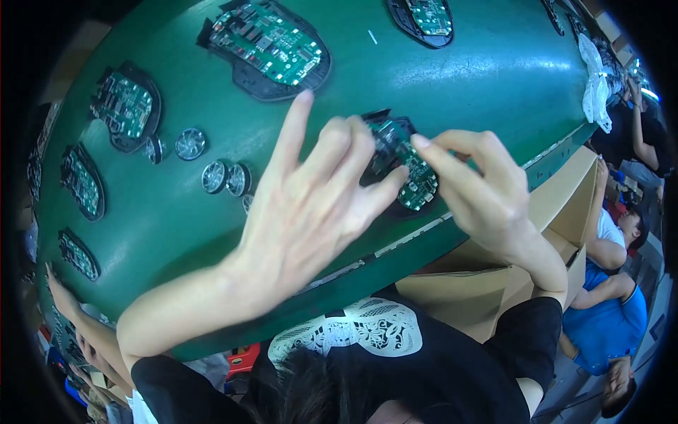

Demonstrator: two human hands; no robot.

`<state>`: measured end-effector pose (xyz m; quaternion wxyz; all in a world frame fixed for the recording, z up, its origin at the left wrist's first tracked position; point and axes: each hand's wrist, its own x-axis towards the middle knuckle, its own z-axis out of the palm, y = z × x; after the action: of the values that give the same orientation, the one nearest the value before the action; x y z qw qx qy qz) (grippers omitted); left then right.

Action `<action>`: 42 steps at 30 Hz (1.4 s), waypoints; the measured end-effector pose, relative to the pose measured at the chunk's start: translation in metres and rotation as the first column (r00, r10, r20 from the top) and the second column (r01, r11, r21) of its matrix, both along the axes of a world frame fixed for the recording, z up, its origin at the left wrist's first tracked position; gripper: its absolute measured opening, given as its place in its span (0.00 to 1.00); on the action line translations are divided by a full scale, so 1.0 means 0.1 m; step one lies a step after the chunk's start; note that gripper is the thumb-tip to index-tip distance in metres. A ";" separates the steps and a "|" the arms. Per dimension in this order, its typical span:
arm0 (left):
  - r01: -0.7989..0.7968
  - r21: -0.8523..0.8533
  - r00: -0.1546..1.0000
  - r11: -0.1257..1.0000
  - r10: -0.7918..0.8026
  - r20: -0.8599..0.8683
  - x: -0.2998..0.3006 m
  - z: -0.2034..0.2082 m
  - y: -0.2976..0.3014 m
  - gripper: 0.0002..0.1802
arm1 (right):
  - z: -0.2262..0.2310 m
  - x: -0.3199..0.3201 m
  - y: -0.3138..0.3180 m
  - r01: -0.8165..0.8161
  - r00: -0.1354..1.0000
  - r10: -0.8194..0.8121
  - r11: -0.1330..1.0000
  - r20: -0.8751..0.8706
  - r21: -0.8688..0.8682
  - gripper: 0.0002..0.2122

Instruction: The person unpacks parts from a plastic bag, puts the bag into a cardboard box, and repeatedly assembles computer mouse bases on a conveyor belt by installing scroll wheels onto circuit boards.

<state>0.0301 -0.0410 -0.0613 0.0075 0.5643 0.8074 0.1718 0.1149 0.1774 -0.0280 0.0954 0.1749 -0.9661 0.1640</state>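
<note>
Close to the table's near edge lies a dark mouse-shaped shell with a green circuit board [421,187], partly hidden by my hands. My left hand [311,187] steadies it from the left, its thumb on the board and its curled fingers at the shell's far side, while the index finger points away. On the right side my right hand [484,180] has its fingers bent in a pinch, fingertips at the board's upper edge. Whatever they pinch is hidden. Several small spoked wheels with dark rims, one of them a flat-lying wheel [191,144], rest left of my left hand.
The green table [494,92] carries more shells with boards: a large one [272,46] ahead, another shell [424,20] at the far right, several along the left. An open cardboard box [466,297] stands below the near edge. Other people sit at right; another person's hand [63,297] shows lower left.
</note>
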 end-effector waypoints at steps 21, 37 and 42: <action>-0.037 -0.161 0.991 0.986 0.015 -0.137 0.19 0.09 0.06 0.44 | -0.09 0.31 0.02 0.168 0.972 -0.137 0.973 0.190 -0.156 0.11; 0.027 -0.074 0.997 0.997 -0.021 0.076 0.00 0.36 0.11 0.38 | -0.05 0.55 -0.15 0.065 0.996 -0.034 0.906 -0.080 0.418 0.18; -0.038 0.146 0.999 0.989 0.032 0.042 -0.42 0.73 0.30 0.34 | -0.02 0.58 0.00 0.128 0.991 -0.107 0.927 -0.079 0.353 0.21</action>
<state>-0.0117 -0.0110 0.0119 -0.0209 0.5457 0.8020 0.2421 0.1727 0.1772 -0.0296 0.0999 0.1357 -0.9854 -0.0252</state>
